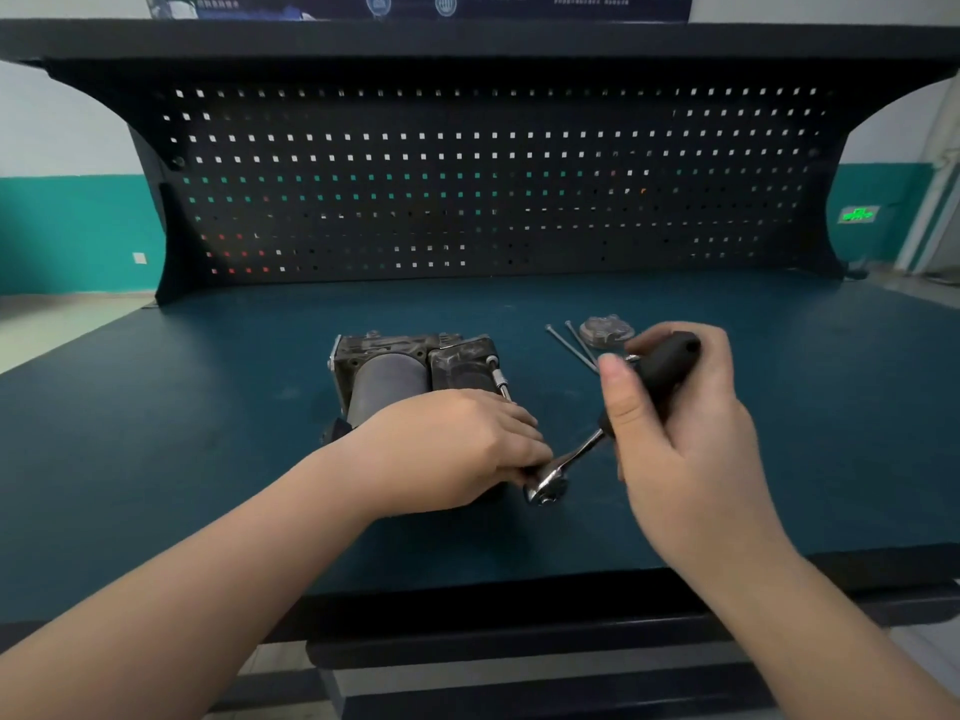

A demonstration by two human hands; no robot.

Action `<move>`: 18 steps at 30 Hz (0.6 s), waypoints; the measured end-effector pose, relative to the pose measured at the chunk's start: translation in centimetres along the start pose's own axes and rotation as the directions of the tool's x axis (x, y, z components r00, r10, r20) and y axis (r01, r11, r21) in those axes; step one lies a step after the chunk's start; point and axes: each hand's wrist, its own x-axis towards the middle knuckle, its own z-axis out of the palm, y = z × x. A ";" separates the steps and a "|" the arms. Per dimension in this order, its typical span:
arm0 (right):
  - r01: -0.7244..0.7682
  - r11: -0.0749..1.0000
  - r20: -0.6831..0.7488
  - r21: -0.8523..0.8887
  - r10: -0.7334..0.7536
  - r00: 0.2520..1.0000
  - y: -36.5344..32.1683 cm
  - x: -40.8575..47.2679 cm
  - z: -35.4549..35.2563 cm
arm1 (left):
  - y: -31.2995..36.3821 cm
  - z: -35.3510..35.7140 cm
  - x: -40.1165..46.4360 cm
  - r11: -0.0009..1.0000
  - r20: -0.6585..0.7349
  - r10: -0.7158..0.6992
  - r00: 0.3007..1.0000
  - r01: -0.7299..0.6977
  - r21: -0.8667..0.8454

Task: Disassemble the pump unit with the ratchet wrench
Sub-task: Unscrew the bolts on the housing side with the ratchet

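On dark teal workbench top (pixel 208 433), in front of black perforated back panel (pixel 493 189): grey metal pump unit with cylindrical motor (pixel 395 374), centre. Left hand (pixel 457 449) rests over near right part of pump, fingers curled at chrome ratchet head; exact grip hidden. Right hand (pixel 680 423) wraps black handle of chrome ratchet wrench (pixel 587 444), thumb up. Far right: round grey metal cover (pixel 607 330), two long thin bolts (pixel 571 345) just beside.

Head view, down over workbench (pixel 208 459)
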 end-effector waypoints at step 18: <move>-0.397 0.757 -0.052 0.520 0.492 0.869 1.1 0.0 0.0 | -0.2 0.5 -0.1 0.992 -0.143 0.051 0.988 -0.033 0.125</move>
